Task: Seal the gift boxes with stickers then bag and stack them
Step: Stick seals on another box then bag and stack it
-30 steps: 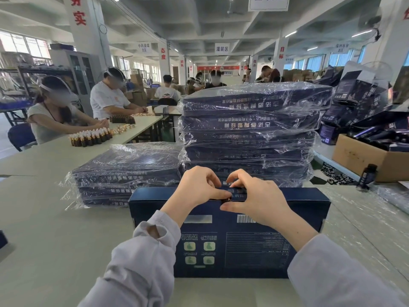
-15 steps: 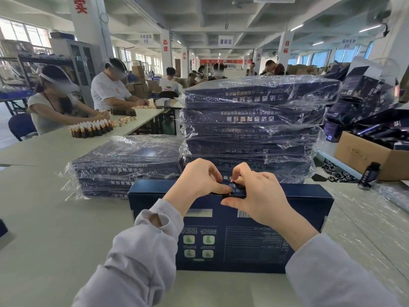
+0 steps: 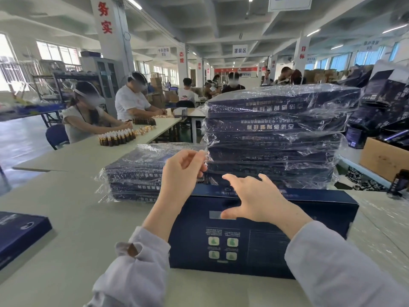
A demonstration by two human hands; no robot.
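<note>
**Your two hands above a dark blue gift box at a packing table**

The gift box (image 3: pixel 263 242) lies flat on the pale table (image 3: pixel 66 218), in the lower centre of the frame, directly in front of you. It has four small green squares printed on its top face.

Your left hand (image 3: pixel 182 176) is raised at the centre of the frame, just beyond the box's far edge. Its fingers are curled and the thumb and forefinger tips are pressed together as in a pinch (whether anything sits between them is too small to tell).

Your right hand (image 3: pixel 254 200) is just right of centre, over the far part of the box. Its fingers are spread wide and the thumb points left. You cannot tell whether it touches the box.

Behind your hands, right of centre, stands a tall stack of bagged boxes (image 3: pixel 272 134), wrapped in clear crinkled plastic. A low stack of bagged boxes (image 3: pixel 135 171) sits left of centre. Another blue box (image 3: pixel 20 229) shows at the left edge.

At the right edge is a brown cardboard carton (image 3: pixel 385 158). In the upper left, seated workers (image 3: pixel 88 116) sit beside rows of small brown bottles (image 3: pixel 117 138).
</note>
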